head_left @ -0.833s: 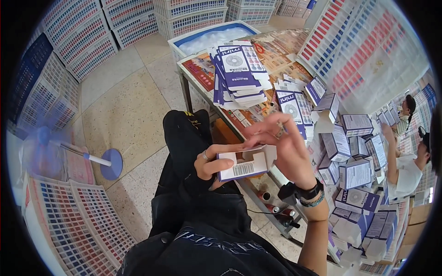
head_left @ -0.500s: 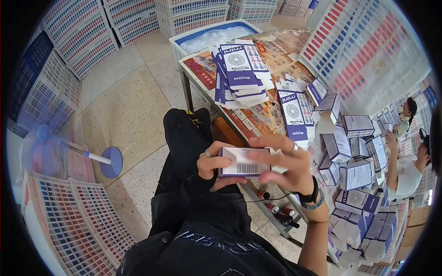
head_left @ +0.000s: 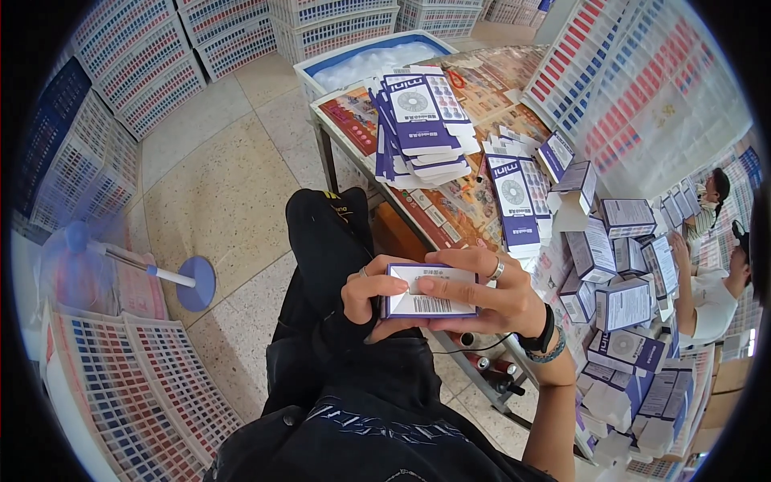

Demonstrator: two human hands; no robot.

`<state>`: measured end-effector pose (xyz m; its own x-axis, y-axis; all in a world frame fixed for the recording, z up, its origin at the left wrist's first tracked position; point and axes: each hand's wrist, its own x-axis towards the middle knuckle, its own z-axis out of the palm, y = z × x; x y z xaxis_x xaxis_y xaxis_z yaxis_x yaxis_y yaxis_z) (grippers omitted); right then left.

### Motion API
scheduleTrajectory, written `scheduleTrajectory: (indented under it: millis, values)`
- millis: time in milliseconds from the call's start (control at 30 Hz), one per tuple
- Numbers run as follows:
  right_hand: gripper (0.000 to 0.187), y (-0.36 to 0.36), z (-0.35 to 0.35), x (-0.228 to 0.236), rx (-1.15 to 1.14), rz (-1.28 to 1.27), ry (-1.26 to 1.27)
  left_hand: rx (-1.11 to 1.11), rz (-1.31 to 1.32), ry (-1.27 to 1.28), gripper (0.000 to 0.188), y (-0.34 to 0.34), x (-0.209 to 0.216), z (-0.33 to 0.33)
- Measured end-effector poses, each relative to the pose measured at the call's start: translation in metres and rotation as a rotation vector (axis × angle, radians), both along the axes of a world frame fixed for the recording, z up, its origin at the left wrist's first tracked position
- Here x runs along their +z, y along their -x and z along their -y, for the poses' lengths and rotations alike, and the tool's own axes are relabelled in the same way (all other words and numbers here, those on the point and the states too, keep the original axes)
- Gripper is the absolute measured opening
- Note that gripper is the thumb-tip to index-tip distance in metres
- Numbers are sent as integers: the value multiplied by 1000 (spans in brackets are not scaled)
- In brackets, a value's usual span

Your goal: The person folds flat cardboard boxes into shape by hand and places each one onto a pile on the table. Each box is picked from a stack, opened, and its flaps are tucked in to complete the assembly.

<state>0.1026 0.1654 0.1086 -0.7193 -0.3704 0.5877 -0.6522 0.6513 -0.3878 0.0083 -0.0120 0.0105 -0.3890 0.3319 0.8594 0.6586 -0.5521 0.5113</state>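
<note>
From the head camera we see our left hand and right hand pinching a small purple-and-white carton between them above our lap, just beside the table. Left fingers curl round its left end; right fingers press flat across its top. A stack of flat purple cartons lies on the table, with folded boxes piled to our right

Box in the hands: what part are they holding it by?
Both hands hold the box. The left hand grips its left end; the right hand wraps its right end, fingers lying across the top face.
</note>
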Motion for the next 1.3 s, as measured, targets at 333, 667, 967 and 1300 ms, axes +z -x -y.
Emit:
scheduleTrajectory:
  millis: [333, 667, 967, 1300]
  values:
    - [54, -31, -43, -2, -536, -793, 255, 240, -107, 398, 137, 19, 0, 12]
    - [27, -132, -294, 15, -1781, -1034, -86, 55, 91, 459, 94, -1, -16, -14]
    - [39, -14, -201, -16, -1082, -163, -144, -37, 140, 507, 93, -7, -23, -24]
    - [63, 38, -158, -115, -1095, 401, -487, 16, 22, 518, 89, -7, -10, -15]
